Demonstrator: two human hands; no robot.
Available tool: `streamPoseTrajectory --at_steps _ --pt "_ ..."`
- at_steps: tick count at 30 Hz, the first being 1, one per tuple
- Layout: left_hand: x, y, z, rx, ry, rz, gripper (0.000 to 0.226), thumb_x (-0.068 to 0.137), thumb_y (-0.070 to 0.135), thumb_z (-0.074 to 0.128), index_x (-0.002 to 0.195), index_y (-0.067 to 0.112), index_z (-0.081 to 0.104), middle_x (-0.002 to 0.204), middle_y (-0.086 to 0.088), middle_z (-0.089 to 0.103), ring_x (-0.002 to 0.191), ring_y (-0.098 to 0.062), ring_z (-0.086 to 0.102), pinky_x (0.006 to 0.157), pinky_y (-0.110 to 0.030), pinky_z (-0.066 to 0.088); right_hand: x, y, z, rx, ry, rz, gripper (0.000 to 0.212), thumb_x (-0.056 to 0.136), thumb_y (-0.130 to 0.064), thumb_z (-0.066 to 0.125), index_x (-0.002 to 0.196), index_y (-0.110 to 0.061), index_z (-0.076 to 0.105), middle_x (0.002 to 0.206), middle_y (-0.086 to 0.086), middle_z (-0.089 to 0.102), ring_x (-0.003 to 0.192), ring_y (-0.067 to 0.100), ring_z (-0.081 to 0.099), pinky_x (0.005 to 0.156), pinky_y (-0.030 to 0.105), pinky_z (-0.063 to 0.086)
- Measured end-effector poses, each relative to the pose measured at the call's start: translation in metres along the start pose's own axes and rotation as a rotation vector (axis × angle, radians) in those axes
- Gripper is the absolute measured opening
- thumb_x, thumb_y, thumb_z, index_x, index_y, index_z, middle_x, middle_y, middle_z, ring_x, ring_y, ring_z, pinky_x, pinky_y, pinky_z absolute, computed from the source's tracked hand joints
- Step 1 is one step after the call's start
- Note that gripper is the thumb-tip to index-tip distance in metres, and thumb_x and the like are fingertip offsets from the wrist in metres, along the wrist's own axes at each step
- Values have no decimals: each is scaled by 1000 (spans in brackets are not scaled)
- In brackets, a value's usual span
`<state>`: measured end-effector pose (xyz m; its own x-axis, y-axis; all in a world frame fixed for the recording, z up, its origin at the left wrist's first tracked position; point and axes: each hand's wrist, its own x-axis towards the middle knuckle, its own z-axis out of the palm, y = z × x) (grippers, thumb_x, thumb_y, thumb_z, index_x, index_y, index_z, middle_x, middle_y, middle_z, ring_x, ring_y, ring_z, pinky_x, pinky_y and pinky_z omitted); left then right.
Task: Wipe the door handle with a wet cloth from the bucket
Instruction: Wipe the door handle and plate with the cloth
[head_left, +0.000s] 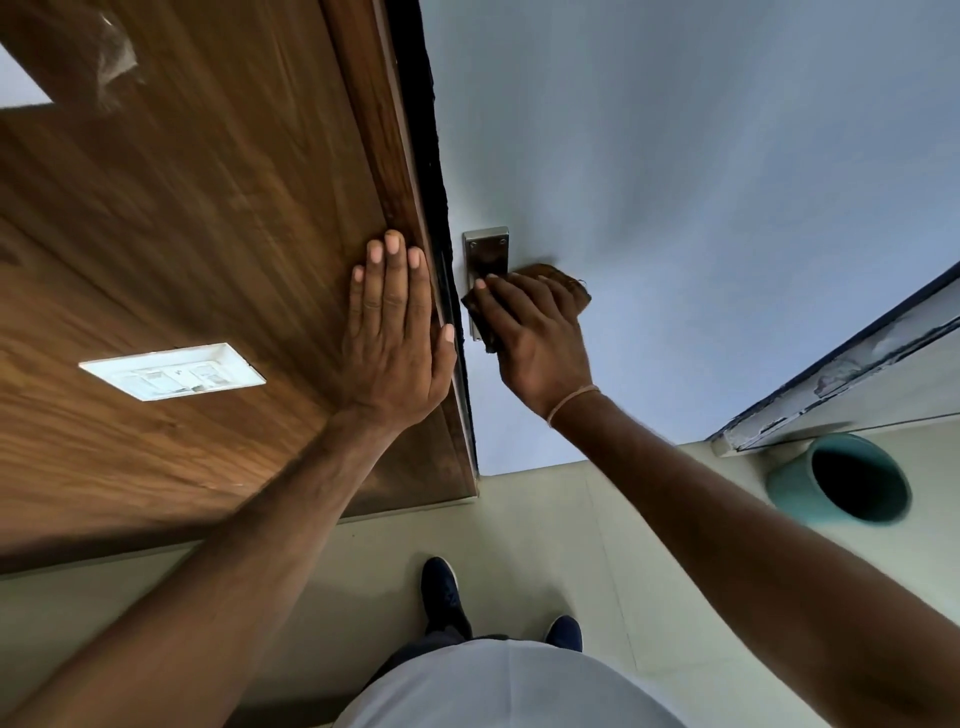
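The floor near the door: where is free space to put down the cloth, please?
The pale floor between the shoes and the teal bucket is bare, and so is the strip left of the shoes, under the wooden panel. It is crowded at the handle plate, where the right hand presses the cloth and the left hand lies flat beside it.

The rectangular brushed-metal handle plate (485, 254) looks satiny; the brown cloth (558, 278) has a frayed edge; the wood-grain panel (208, 208) on the left is glossy; the pale door (675, 182) is smooth and matt.

No legible text; switch plate (172, 371) markings perhaps blurred.
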<state>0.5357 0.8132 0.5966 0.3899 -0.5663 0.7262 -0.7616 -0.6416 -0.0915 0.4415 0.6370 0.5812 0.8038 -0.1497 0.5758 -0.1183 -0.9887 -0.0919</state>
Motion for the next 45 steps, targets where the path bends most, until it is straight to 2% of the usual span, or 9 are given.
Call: streamPoseTrajectory --at_steps 4,10,16,20,24,28,31,37,45 --pt "3 -4 -2 -8 -3 3 89 103 32 59 168 1 5 173 -20 8 166 -30 -4 136 -51 14 7 15 -10 -101 -98 -106 52 98 -31 52 149 -24 55 146 7 60 130 37 54 106 53 41" --pt "-2 -6 -6 -16 -32 6 85 105 32 56 168 1 9 175 -20 5 166 -30 -2 136 -51 14 23 16 -9 -168 -278 -313 37 87 -32 63 122 -28 72 148 3 53 137 38 46 105 56 42" --pt "-1 -3 -9 -29 -44 1 82 106 32 53 168 1 10 175 -19 5 165 -34 5 135 -53 18 23 24 -25 249 -151 53 54 77 -1 57 129 -15 48 107 8 71 97 34 66 79 32 38" --pt "-1 -4 -8 -36 -33 -7 84 105 31 55 168 0 9 175 -19 5 166 -33 1 136 -52 15 28 -1 -17 304 -56 94 32 90 -4 62 121 -8 66 119 13 63 102 32 65 83 35 54" --pt "1 -3 -8 -26 -30 -10 84 103 29 59 167 -2 13 174 -21 6 166 -33 2 136 -52 14 33 -15 -4 163 -63 -75 26 93 -7 56 108 -6 76 106 13 71 104 35 64 85 44 57" --pt "0 -4 -8 -20 -37 -5 85 104 29 58 167 -1 11 174 -21 6 166 -32 0 136 -51 13 34 9 -8 53 -106 -261 32 90 -10 61 118 -15 76 116 5 74 115 33 64 93 44 54" --pt "0 -4 -7 -22 -29 -1 81 105 30 53 168 -1 12 174 -20 6 166 -32 1 136 -51 15 26 8 -15 101 -49 -68 33 94 -15 62 125 -17 73 123 7 70 111 33 63 88 41 54" --pt "1 -2 -6 -14 -32 -16 74 107 32 48 166 -4 21 174 -22 13 164 -37 15 135 -52 18 35 -17 -15 154 2 260 27 91 -23 60 113 -14 73 104 13 69 93 34 65 79 39 55" --pt "-1 -7 -8 -27 -19 18 74 106 32 46 166 -3 19 174 -21 12 164 -38 15 136 -51 17 22 2 -4 -45 -99 -309 28 93 -21 57 108 -13 78 121 8 69 124 38 59 105 50 46"
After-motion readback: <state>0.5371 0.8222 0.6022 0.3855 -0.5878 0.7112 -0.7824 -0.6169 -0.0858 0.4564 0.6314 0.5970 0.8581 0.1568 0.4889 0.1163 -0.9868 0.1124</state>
